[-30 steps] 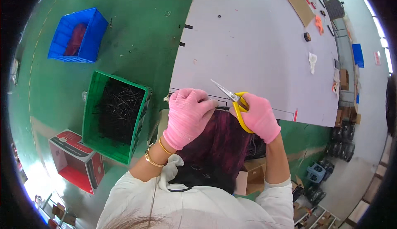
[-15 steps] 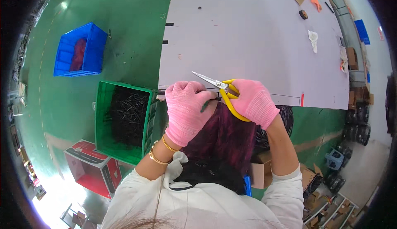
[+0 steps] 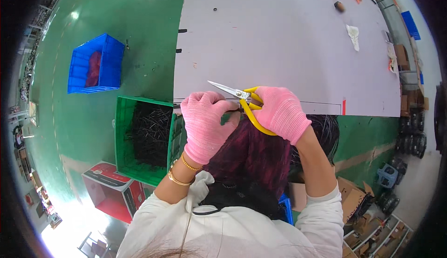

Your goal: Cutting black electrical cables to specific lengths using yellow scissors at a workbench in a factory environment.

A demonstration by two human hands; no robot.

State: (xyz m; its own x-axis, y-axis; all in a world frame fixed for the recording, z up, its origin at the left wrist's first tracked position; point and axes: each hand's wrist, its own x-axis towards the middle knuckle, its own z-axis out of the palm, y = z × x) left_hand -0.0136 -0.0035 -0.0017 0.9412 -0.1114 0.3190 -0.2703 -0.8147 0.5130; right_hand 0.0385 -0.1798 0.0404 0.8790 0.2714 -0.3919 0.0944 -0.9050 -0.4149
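My right hand [image 3: 281,112], in a pink glove, is closed round the yellow handles of a pair of scissors [image 3: 240,94]. Their pointed silver blades reach toward the far left, over the table's near edge. My left hand [image 3: 203,125], also gloved in pink, has thumb and finger drawn together right beside the scissors. Between those tips shows a bit of a small black piece [image 3: 240,110], mostly hidden, and I cannot make out its kind. Below both hands a dark purple cloth [image 3: 260,153] covers my lap.
The pale table [image 3: 279,48] spreads ahead, with a black roll [image 3: 339,7] and a white crumpled piece [image 3: 353,37] at right. On my left stand a green crate [image 3: 120,137] of black pieces, a blue crate [image 3: 111,62] and a red-grey box [image 3: 109,183]. Black strands [image 3: 326,134] hang at right.
The view has shifted slightly, so the table and crates sit a little differently. Both hands have moved slightly left in the picture, the scissors still gripped and the small black piece still pinched.
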